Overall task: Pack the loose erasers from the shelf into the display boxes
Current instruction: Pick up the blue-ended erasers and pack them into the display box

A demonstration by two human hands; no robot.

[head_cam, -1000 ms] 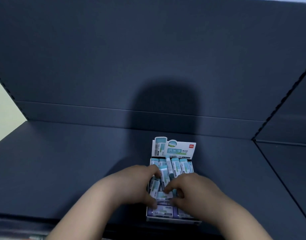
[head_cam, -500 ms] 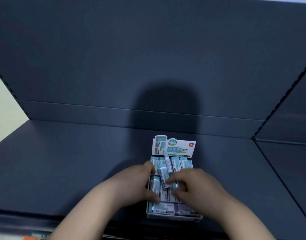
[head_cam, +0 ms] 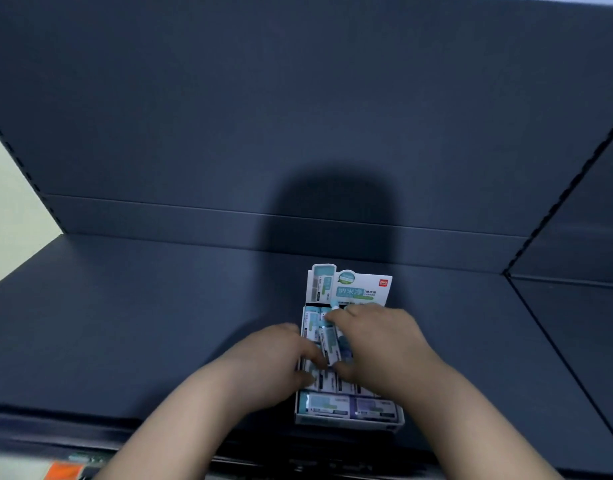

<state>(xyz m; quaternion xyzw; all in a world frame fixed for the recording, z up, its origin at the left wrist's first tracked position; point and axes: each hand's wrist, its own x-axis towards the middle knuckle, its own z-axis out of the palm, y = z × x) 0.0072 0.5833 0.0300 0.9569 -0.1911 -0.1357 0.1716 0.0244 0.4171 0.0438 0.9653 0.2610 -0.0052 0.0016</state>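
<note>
In the head view, a display box (head_cam: 346, 422) is seen on the dark shelf (head_cam: 159, 323), its printed header card (head_cam: 353, 289) standing at the box's back wall. Compared with half a second ago, the right hand (head_cam: 384, 344) has been carried from the middle of the box towards its back, so that the forefinger is now laid just in front of the header card. A loose eraser (head_cam: 331, 344) is held tilted above the middle of the box, seemingly pinched end to end between that forefinger and the thumb. The left hand (head_cam: 277, 365) has stayed at the box's left wall. Its fingers are curled over the wall and into the box, and the loose eraser's side is touched by one fingertip. The packed erasers (head_cam: 324, 403) in the front row lie flat and look unchanged. The shift is judged to mean that a gap farther back is being sought. The eraser has not yet been seated, so this box is close to full but not finished.
</note>
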